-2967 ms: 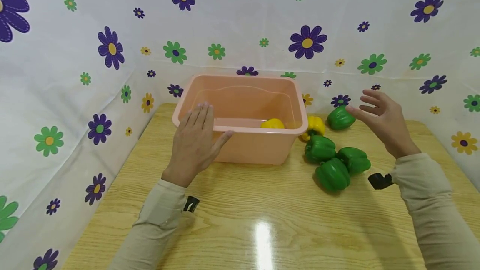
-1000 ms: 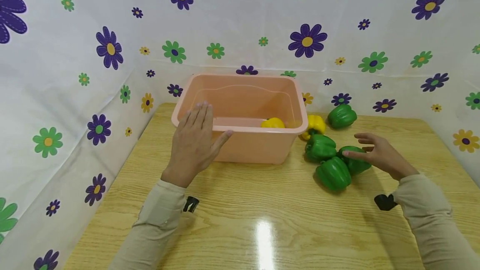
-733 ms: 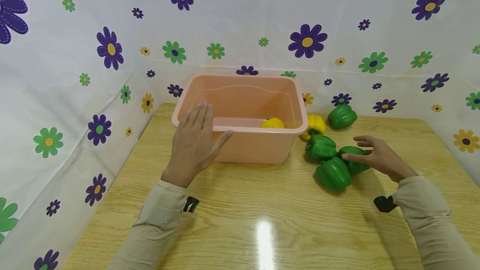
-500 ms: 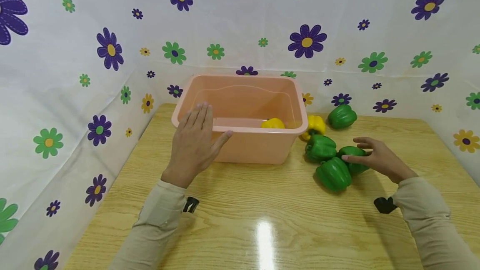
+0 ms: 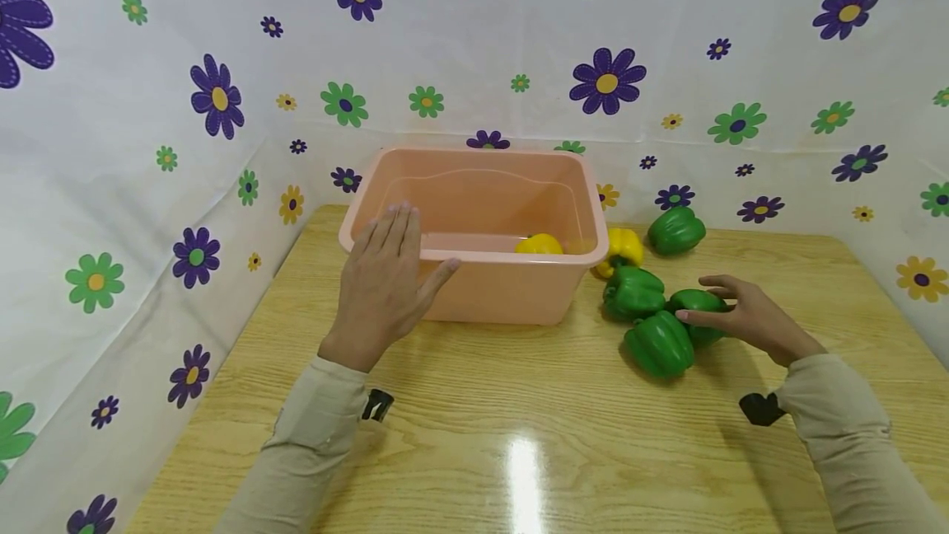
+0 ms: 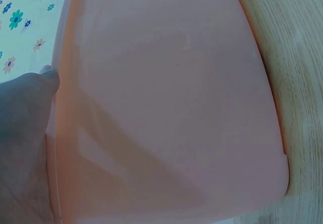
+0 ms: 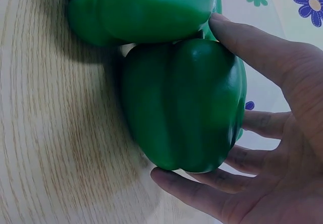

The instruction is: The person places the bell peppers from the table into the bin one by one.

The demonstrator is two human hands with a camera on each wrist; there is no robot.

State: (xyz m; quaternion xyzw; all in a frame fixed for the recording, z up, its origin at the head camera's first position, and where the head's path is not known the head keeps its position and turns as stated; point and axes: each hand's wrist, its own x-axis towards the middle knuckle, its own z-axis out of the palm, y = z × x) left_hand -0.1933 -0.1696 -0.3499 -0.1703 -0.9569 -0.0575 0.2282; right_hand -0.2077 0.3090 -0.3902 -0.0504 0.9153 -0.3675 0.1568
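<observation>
My left hand (image 5: 381, 287) rests with straight fingers over the near left rim of a pink plastic tub (image 5: 493, 291). In the left wrist view its thumb (image 6: 49, 80) lies along the edge of the tub wall (image 6: 171, 93). My right hand (image 5: 752, 320) has its thumb and fingers curved round a green bell pepper (image 7: 184, 103) on the table. That pepper touches another green bell pepper (image 5: 660, 344) in front of it. A third green pepper (image 5: 633, 293) lies close to the tub. Inside the tub sits a yellow pepper (image 5: 539, 245).
Between the tub and the green peppers lies a yellow bell pepper (image 5: 623, 250). One more green pepper (image 5: 676, 231) sits at the back by the flowered cloth (image 5: 445, 39). Everything stands on a wooden table (image 5: 445, 427). Each wrist wears a small black camera (image 5: 760, 409).
My right hand has come down and nearer from beside the back green pepper to the pepper it now surrounds, sinking slightly in the last second. My left hand and the tub stay put.
</observation>
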